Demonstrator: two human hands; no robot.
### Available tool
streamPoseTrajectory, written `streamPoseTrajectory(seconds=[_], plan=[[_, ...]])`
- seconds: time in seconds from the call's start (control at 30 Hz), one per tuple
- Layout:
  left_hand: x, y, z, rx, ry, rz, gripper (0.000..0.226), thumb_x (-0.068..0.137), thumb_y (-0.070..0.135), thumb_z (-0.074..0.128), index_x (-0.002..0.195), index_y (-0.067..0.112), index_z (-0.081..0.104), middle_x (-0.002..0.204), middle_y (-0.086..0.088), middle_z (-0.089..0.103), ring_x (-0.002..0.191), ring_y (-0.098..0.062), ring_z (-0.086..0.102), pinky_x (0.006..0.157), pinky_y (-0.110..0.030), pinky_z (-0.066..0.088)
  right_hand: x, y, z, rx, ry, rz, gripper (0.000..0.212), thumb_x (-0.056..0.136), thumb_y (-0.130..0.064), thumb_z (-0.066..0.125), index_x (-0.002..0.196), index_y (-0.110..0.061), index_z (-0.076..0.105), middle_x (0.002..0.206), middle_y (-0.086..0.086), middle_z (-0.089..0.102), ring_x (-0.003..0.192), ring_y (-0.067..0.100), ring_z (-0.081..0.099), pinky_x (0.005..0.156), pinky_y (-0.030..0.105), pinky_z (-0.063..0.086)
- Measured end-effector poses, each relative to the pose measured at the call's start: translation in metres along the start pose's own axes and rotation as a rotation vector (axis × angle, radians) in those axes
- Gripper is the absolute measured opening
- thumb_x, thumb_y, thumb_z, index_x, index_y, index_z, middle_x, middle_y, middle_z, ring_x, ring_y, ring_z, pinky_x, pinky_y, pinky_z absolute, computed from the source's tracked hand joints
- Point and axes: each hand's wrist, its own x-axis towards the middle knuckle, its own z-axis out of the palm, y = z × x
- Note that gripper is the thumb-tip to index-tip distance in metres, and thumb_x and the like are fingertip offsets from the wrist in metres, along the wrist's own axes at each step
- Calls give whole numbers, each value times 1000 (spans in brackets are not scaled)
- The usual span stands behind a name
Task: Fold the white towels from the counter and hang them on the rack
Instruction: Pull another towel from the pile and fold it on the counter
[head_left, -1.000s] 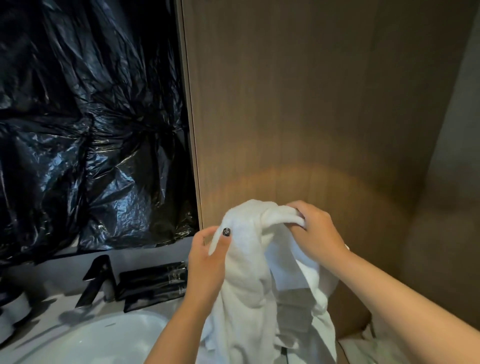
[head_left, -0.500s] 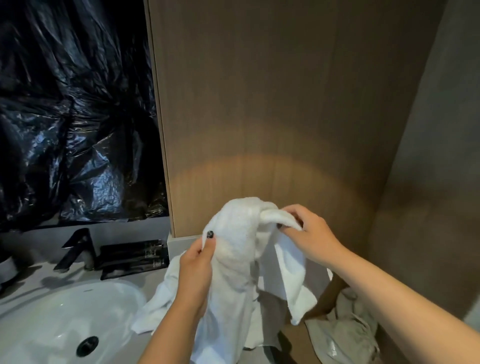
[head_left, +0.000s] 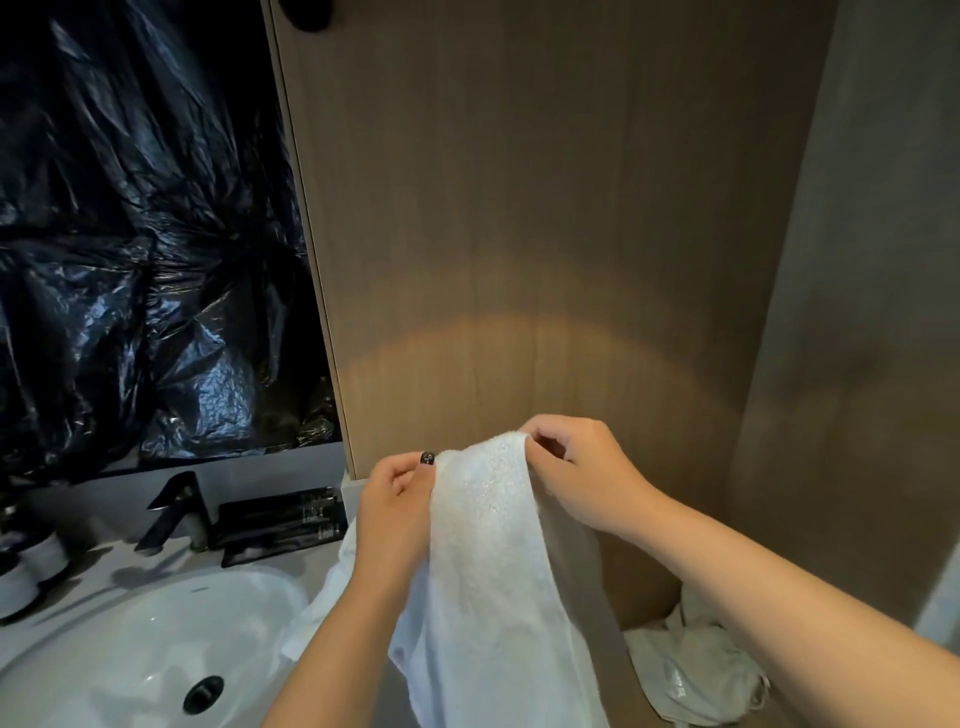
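Hands (head_left: 397, 512) now closer on towel (head_left: 493, 561)

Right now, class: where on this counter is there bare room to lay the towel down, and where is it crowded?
Bare strip: the counter between the sink rim and the tap. Crowded: the back edge, with the tap and the black tray, the far left with cups, and the right corner where the towel hangs from both hands.

The towel (head_left: 488, 561) hangs between both hands, right of the sink (head_left: 130, 649) (faucet (head_left: 176, 512) behind it), before the wall panel (head_left: 545, 234).
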Motion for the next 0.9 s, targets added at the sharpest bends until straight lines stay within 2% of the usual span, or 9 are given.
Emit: streamPoseTrajectory(seconds=[0.07, 0.13, 0.23, 0.33, 0.43, 0.57, 0.67, 0.77, 0.9], plan=[[-5, -5, -8, 25, 97, 70, 16, 94, 17, 61, 104, 28, 58, 101, 7, 61, 88, -4, 58, 68, -20, 42, 7, -11, 9, -32, -1, -5, 23, 100, -20, 48, 87, -17, 67, 82, -5, 66, 77, 11, 59, 68, 25, 50], [-16, -7, -17, -18, 147, 186, 17, 93, 15, 62, 103, 28, 56, 101, 2, 60, 89, -11, 58, 71, -23, 44, 15, -23, 18, -31, 22, -22, 19, 98, -16, 46, 86, -16, 61, 79, -2, 63, 71, 9, 55, 63, 23, 46], [-32, -10, -24, -48, 5, 282, 21, 85, 28, 64, 104, 28, 56, 98, 4, 60, 85, -5, 59, 70, -16, 46, 29, -42, 27, -43, 74, -48, 16, 94, -11, 45, 83, -14, 56, 66, -8, 54, 62, 1, 48, 58, 16, 38], [-34, -12, -24, 92, -128, 331, 40, 70, 47, 63, 107, 38, 50, 106, 24, 56, 95, 1, 57, 74, -13, 45, 37, -56, 32, -70, 88, -19, 15, 92, -11, 47, 82, -14, 57, 58, -10, 47, 57, -1, 46, 55, 14, 36], [-28, -13, -21, 209, -151, 380, 41, 74, 45, 67, 107, 45, 43, 107, 42, 41, 103, 5, 52, 79, -12, 45, 38, -66, 33, -91, 31, -15, 16, 94, -15, 49, 83, -14, 60, 57, -10, 48, 53, 0, 44, 51, 13, 35], [-17, -14, -24, 297, -83, 456, 30, 88, 18, 62, 107, 36, 48, 106, 22, 50, 95, 3, 52, 74, -21, 44, 33, -70, 24, -176, -17, -34, 17, 94, -23, 53, 82, -16, 61, 63, -7, 53, 56, 7, 46, 52, 20, 36], [-2, -15, -40, 470, -36, 483, 23, 87, 3, 50, 97, 24, 50, 81, 7, 57, 72, -13, 55, 60, -38, 43, 28, -67, 8, -437, -109, -84, 17, 95, -35, 57, 86, -21, 61, 79, -2, 63, 72, 17, 56, 63, 35, 45], [21, -22, -63, 735, -4, 477, 24, 84, 0, 49, 87, 23, 46, 65, 0, 52, 59, -24, 49, 49, -33, 28, 24, -54, -9, -846, -202, -174, 24, 96, -44, 54, 97, -21, 61, 90, 1, 66, 85, 23, 59, 66, 35, 47], [43, -39, -92, 916, -21, 392, 27, 85, -1, 48, 77, 25, 46, 63, 0, 51, 55, -21, 46, 45, -30, 24, 17, -28, -26, -960, -214, -138, 31, 96, -48, 52, 96, -19, 62, 89, -1, 64, 83, 18, 62, 69, 34, 54]])
